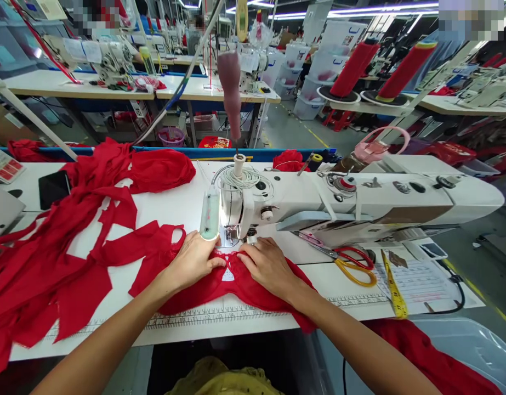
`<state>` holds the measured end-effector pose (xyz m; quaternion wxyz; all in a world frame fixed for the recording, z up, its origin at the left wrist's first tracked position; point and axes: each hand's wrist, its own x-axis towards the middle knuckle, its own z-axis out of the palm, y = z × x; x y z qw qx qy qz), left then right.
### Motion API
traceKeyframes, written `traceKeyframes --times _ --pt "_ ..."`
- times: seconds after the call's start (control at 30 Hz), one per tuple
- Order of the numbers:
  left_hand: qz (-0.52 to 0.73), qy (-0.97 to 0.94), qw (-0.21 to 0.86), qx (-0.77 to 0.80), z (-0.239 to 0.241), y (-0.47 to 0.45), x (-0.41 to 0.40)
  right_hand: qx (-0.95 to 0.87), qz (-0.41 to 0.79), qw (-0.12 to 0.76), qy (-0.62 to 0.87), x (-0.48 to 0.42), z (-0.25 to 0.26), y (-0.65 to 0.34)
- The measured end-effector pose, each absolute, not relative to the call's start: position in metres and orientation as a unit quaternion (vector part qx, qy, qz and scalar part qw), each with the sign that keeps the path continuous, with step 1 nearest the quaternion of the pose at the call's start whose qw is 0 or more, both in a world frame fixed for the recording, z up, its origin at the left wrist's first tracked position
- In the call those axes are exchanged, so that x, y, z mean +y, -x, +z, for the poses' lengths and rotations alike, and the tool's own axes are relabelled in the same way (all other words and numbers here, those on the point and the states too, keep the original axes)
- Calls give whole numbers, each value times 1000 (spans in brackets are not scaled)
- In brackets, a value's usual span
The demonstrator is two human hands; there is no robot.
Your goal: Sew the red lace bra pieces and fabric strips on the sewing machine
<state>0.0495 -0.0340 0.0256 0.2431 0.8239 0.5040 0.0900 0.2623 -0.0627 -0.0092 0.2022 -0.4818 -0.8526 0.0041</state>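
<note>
A red bra (pixel 251 286) lies at the front of a white sewing machine (pixel 294 195), its upper middle edge close to the presser foot (pixel 231 235). My left hand (pixel 197 257) holds the fabric just left of the needle area, thumb on top and fingertips partly hidden behind the clear guard (pixel 210 213). To the right of the foot, my right hand (pixel 268 264) pinches the bra's edge between bent fingers and thumb. A small light gap shows between the two cups. More joined red pieces (pixel 125 249) stretch leftward from beside my left hand.
Scissors (pixel 351 260) with red and orange handles lie right, beside a yellow tape measure (pixel 394 288) and written paper (pixel 425 280). A black phone (pixel 54 190) rests left. Two red thread cones (pixel 354 68) stand behind. A ruler strip (pixel 187 318) lines the table's front. A plastic bin (pixel 462 337) sits lower right.
</note>
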Motion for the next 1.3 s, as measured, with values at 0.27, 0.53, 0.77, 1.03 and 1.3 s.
traceKeyframes --times 0.27,0.53,0.77,1.03,1.3 --pt "60 -812 352 462 33 -40 -37 -847 39 170 502 -81 16 -261" --pt "341 -808 50 479 37 -34 -71 -874 284 189 346 -120 69 -235" --pt "467 -728 218 452 12 -4 -86 -777 309 396 380 -103 45 -213" --pt "440 -705 341 440 14 3 -93 -709 465 356 393 -82 27 -200" --pt "327 -653 513 452 24 4 -99 -712 432 363 418 -82 20 -199"
